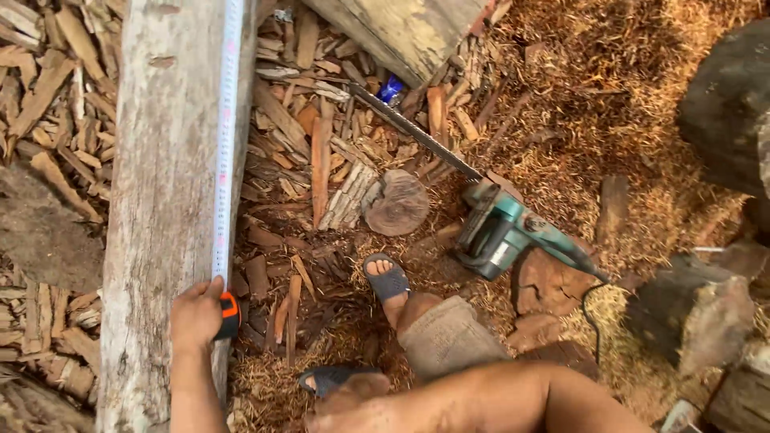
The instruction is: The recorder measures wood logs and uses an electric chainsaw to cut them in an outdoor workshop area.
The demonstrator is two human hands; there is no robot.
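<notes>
L hand [195, 314] clamped on tape measure case [230, 314], black w/ orange trim, fingers curled tight round it, thumb side pressing case against near end of weathered log [164, 200]. White steel blade [227, 136] run out flat along log's right edge, away from wearer, out past top of view; tip not seen. R hand itself out of view, only bare forearm [481, 401] low across bottom of view, so finger state there can't be told. Log: long, pale grey, bark off, lying lengthwise over wood offcuts [321, 168]; looks heavy & stiff, prob. won't shift under light pressure, surface dry and rough so tape shouldn't skid much. Tape itself light, springy, thin blade, apt to buckle or snap back if grip on case slackens; best held at case w/ thumb near the lock, blade kept flat to wood. Electric chainsaw [501, 228], teal body, resting on ground to right, bar [413, 128] pointing up-left, well apart from log; black cord [592, 309] trailing off rear. Round sawn disc [397, 202] just beside bar's base. Sandalled foot [387, 281] btwn log and saw, second sandal [329, 377] nearer bottom. Sawdust [626, 88] thick over right side; dark stump chunks [726, 104] at far right.
</notes>
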